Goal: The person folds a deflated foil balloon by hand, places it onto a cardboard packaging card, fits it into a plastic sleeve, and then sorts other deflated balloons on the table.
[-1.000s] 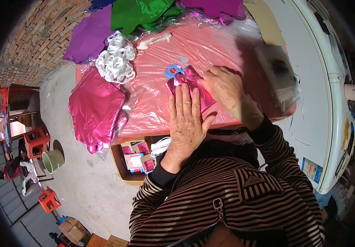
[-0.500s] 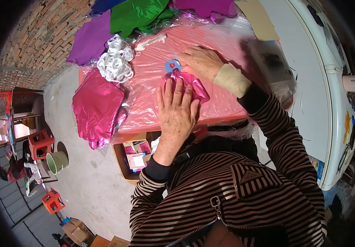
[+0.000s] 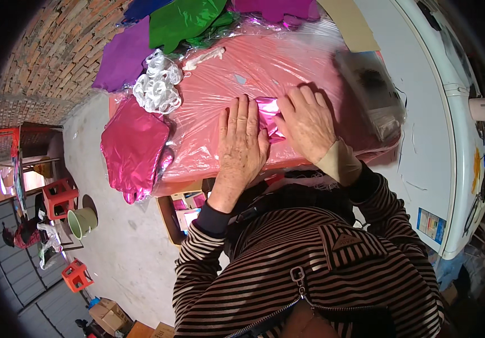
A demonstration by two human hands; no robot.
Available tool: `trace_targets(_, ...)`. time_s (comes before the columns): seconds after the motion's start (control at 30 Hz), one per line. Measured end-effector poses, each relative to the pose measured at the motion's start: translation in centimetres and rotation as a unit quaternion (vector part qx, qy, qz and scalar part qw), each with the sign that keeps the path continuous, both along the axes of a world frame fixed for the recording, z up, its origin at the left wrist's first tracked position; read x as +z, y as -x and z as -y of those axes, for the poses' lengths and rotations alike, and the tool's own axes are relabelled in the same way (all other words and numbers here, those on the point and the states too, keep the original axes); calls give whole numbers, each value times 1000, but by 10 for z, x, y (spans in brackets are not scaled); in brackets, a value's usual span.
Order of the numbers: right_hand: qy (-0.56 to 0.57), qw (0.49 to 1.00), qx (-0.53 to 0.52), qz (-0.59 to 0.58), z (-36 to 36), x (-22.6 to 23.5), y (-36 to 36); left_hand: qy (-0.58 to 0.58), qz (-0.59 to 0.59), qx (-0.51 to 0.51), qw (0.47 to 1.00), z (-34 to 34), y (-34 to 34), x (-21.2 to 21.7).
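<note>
A small shiny pink foil piece lies folded on the pink plastic-covered table between my two hands. My left hand lies flat beside it, fingers stretched out and close together, its right edge touching the foil. My right hand has its bent fingers and thumb on the foil's right part and partly hides it. Just beyond my left fingertips, a small grey-blue patch shows in the plastic cover; whether it is a tear cannot be made out. Larger flat pink foil sheets lie at the table's left edge.
White cord bundles lie at the left, near purple and green foil sheets. A clear plastic bag is at the right, beside a white surface. Below the table edge stands an open carton.
My right hand has come nearer and onto the foil's right side. The blue disc with a red centre no longer shows. The foil looks smaller and lies to the right of my left hand.
</note>
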State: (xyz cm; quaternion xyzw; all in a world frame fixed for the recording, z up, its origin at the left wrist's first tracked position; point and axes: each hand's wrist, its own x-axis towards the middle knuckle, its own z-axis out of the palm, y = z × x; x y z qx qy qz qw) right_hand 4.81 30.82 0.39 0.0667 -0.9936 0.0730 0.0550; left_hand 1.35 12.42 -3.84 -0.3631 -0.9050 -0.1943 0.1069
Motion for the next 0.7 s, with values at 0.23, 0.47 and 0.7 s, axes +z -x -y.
trace_targets(0.23, 74, 988, 131, -47, -4, -28, -6, 19, 26, -65, 997, 11, 7, 5)
trace_targets(0.47, 158, 979, 114, -53, -26, -26, -33, 24, 43, -107, 993, 18, 12, 14)
trace_targets(0.7, 118, 981, 59, -144, -33, -30, -34, 13, 52, -104, 993, 18, 11, 15)
